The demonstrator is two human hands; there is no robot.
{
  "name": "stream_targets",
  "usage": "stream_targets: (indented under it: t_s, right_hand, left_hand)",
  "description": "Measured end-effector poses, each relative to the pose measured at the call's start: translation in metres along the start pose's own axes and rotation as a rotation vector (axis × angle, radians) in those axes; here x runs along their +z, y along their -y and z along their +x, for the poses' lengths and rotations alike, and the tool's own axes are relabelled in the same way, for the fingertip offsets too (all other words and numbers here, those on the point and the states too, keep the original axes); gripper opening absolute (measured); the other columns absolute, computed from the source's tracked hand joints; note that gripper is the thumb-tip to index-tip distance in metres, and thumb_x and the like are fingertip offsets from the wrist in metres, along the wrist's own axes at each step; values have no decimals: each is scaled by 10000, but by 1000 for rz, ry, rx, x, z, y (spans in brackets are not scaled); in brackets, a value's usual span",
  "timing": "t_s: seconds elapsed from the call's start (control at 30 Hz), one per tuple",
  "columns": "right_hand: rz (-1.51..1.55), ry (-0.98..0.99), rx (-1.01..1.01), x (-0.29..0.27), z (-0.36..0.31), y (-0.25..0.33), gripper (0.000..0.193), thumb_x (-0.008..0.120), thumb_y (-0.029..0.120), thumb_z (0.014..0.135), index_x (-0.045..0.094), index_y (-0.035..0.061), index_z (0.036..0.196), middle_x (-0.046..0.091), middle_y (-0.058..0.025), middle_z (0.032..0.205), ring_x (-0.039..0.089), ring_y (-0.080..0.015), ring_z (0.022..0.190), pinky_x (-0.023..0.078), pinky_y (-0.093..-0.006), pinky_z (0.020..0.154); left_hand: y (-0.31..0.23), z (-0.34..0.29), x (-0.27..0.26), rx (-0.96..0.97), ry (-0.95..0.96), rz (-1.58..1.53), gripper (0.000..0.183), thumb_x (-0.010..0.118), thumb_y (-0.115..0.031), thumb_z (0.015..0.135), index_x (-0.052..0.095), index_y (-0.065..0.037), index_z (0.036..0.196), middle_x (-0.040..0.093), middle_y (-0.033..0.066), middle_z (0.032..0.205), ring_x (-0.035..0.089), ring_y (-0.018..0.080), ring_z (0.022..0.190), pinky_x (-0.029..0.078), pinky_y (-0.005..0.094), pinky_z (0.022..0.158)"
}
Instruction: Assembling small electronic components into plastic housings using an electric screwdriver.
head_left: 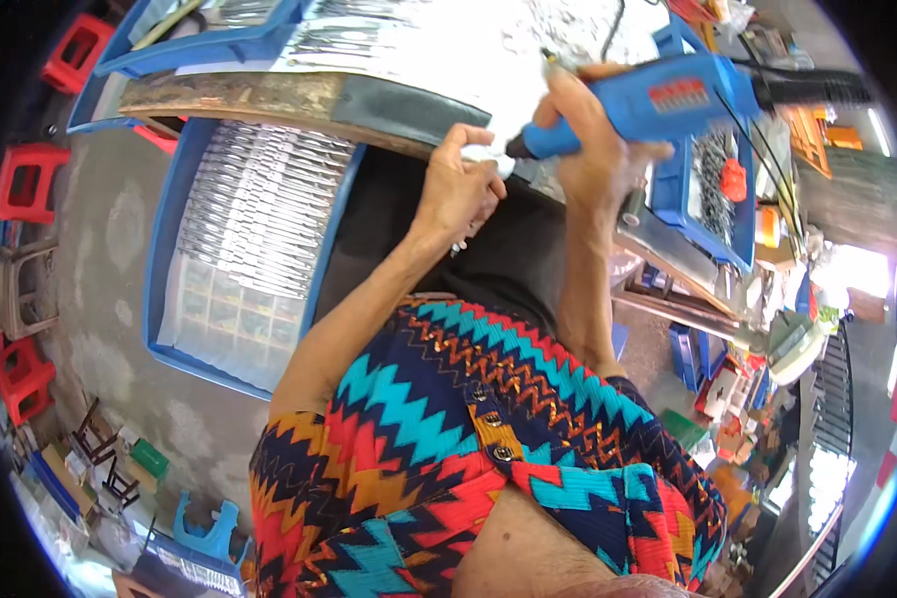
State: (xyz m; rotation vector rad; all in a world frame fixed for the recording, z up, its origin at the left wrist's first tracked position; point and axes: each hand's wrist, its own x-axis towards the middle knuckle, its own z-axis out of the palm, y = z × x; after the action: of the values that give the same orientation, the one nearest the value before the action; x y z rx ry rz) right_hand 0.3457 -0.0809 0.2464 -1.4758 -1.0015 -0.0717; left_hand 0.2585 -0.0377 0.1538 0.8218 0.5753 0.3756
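Note:
My right hand is wrapped around a blue electric screwdriver with a black nose and a thick black cable end. The tool lies nearly level, its nose pointing left toward my left hand. The fingers of that hand are closed at the table's front edge, around something small that they mostly hide. A whitish bit shows by the fingertips, and a silvery end pokes out below the palm. The screwdriver's nose is right beside those fingertips; whether it touches the held piece I cannot tell. The right hand is slightly blurred.
Left of my lap, a blue tray holds rows of slim silvery metal pieces. More such pieces lie on the white tabletop, near another blue tray. A blue bin of small metal parts stands right. Red stools line the left.

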Motion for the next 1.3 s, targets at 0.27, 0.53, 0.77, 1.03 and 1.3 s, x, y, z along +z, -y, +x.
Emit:
stream_targets:
  t_s: [0.27,0.53,0.77,1.03,1.3]
  right_hand:
    - [340,-205,250,-7,-1,-4,208,702,-15,685,553,-35,829,595,-83,594,573,-122,509,459,-237,516]
    - [334,-145,257,-6,0,-6,243,714,15,691,547,-36,860,580,-62,606,559,-107,525,453,-234,523]
    - [273,-182,233,-8,-1,-11,167,605,-45,747,528,-55,894,539,-97,598,531,-161,500,445,-286,513]
    - [316,-204,219,-6,-5,-4,185,594,-52,747,506,-52,909,533,-102,615,526,-159,501,450,-288,510]
    - [269,-162,211,-6,-5,-2,185,591,-57,742,498,-59,902,535,-104,635,533,-160,508,458,-289,512]
  left_hand:
    - [-4,-2,3,-14,-1,-51,295,458,10,812,397,-36,1097,521,99,595,387,77,391,276,214,323]
    - [-33,-8,-13,-2,187,-6,274,492,-105,896,386,-42,1142,541,66,648,368,42,444,258,176,367]
    - [-103,23,-34,483,-51,957,143,482,-172,915,564,-129,1024,548,-33,649,406,42,561,333,205,504]
    - [-126,67,-75,969,23,1426,197,550,63,760,591,-44,920,598,98,889,566,268,815,459,334,719]
    - [-122,79,-96,1076,-3,1533,186,572,35,752,621,-84,886,588,76,865,549,272,889,435,347,776]
